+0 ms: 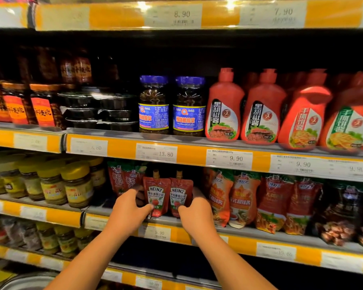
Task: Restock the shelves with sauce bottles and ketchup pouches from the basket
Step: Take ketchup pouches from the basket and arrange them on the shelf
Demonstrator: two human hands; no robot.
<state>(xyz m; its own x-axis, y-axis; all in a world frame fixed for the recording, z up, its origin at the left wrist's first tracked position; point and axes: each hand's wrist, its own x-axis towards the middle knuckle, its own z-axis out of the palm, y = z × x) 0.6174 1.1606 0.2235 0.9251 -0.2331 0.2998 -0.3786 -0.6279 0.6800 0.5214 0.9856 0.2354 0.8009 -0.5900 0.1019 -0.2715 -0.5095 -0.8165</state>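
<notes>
We see bright overhead light glaring white on the top shelf strip [197, 15]; the recess beneath it is deep shadow. Edges bow and blur; the red sauce bottles [306, 109] smear.

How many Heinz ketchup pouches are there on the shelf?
2. They stand side by side on the shelf edge: the left Heinz pouch with the left hand at it, the right Heinz pouch with the right hand at it. More may hide behind them.
</notes>
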